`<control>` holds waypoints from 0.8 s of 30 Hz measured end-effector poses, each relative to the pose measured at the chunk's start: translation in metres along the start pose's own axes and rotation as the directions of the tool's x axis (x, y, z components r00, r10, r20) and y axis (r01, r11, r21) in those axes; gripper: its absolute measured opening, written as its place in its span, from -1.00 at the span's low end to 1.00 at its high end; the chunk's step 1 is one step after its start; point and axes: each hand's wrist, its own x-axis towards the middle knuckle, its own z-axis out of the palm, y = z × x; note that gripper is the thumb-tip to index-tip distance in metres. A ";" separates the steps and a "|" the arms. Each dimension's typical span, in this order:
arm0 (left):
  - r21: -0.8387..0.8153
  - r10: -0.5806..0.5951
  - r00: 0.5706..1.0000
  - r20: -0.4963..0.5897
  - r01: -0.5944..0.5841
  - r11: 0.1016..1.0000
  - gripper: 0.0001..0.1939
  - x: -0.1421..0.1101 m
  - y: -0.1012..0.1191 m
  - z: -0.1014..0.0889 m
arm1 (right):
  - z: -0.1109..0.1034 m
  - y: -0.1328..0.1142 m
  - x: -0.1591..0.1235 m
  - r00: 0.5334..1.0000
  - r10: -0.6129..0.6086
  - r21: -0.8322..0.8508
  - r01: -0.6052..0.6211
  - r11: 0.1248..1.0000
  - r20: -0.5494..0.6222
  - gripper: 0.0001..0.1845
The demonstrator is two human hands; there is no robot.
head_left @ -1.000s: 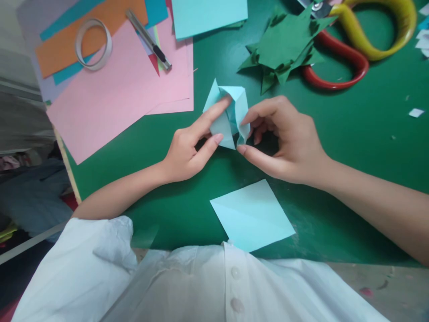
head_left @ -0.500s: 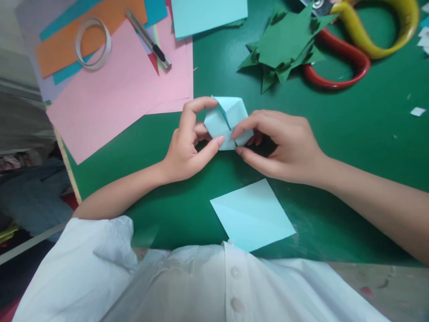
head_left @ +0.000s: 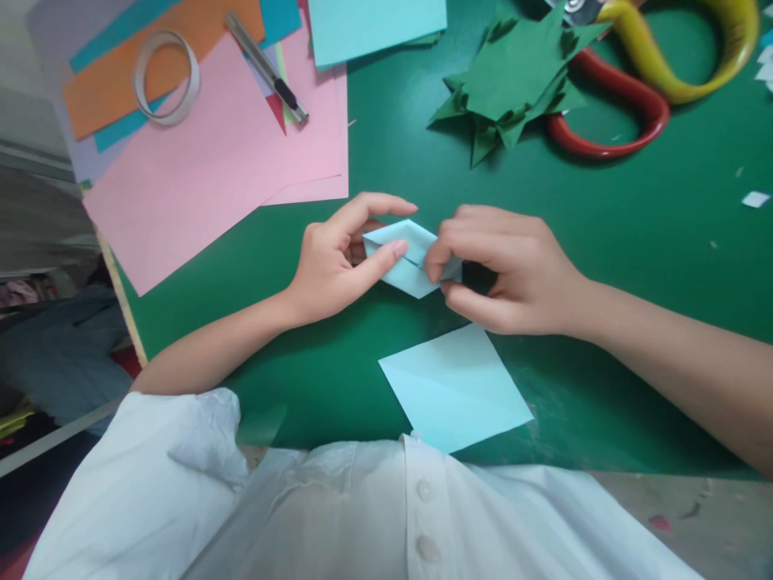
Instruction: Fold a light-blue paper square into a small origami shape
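Observation:
Between my hands is a folded piece of light blue paper (head_left: pixel 416 279), a small pointed shape with a crease line across its middle. My left hand (head_left: pixel 347 258) grips its left side, the thumb lying on top and the other fingers partly hidden behind. On the right, my right hand (head_left: pixel 501 266) pinches the other end between thumb and bent fingers, which cover that corner. Just below, a flat light blue paper square (head_left: pixel 456 391) with a faint crease lies on the green table (head_left: pixel 302 395).
Pink sheets (head_left: pixel 211 169) lie at the upper left, with a tape roll (head_left: pixel 166 78) and a cutter knife (head_left: pixel 269 68) on top. A light blue sheet (head_left: pixel 379 31), green folded-paper pieces (head_left: pixel 513 76) and red-and-yellow-handled scissors (head_left: pixel 652 121) are along the far side. Paper scraps (head_left: pixel 754 199) lie right.
The folded paper has turned and come slightly nearer to me, now looking flatter. My left index finger has lifted off its top edge, and my right fingers have curled in at its right end.

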 end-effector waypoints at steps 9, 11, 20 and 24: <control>0.016 -0.014 0.998 -0.054 0.015 1.000 -0.70 0.002 0.003 0.000 | 0.003 -0.005 -0.002 0.961 0.223 0.009 -0.224 0.974 -0.166 -0.79; 0.008 -0.020 0.998 -0.061 0.021 1.000 -0.69 0.003 0.003 0.000 | 0.005 -0.006 -0.002 0.947 0.259 -0.009 -0.265 0.964 -0.191 -0.73; -0.010 0.048 0.998 -0.037 -0.049 0.999 -0.73 0.004 0.002 0.001 | 0.006 -0.003 -0.001 0.964 0.217 -0.089 -0.232 0.969 -0.153 -0.87; 0.023 0.030 0.999 -0.019 -0.029 0.999 -0.77 0.003 0.006 0.000 | 0.007 -0.001 -0.001 0.977 0.168 -0.117 -0.183 0.976 -0.129 -0.91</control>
